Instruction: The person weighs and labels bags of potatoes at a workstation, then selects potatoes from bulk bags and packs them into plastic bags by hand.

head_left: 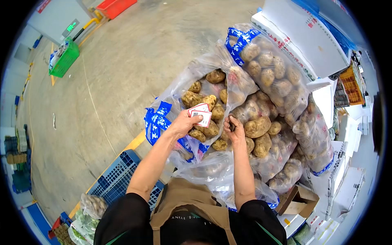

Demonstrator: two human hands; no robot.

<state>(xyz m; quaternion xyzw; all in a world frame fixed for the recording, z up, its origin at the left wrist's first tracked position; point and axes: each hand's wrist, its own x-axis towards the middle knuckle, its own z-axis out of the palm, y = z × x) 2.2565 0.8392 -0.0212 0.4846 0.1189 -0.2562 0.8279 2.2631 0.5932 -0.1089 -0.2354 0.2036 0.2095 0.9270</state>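
Observation:
My left hand [184, 125] pinches a few small white labels with red borders [202, 118], fanned out over an open clear plastic bag [176, 86]. Soil-covered potatoes [191, 99] lie in that bag, right below the labels. To the right, my right hand [234, 130] is closed with its fingers curled. Something dark shows at its fingertips, but I cannot make out what it is. Beside this hand are more loose potatoes [257, 127] at the mouth of another bag.
Full potato bags with blue printed tape [245, 38] are piled to the right. White foam boxes [300, 36] stand behind them. A blue pallet [118, 173] lies at my lower left, an opened cardboard box [300, 201] at lower right. A green crate [65, 58] sits farther off.

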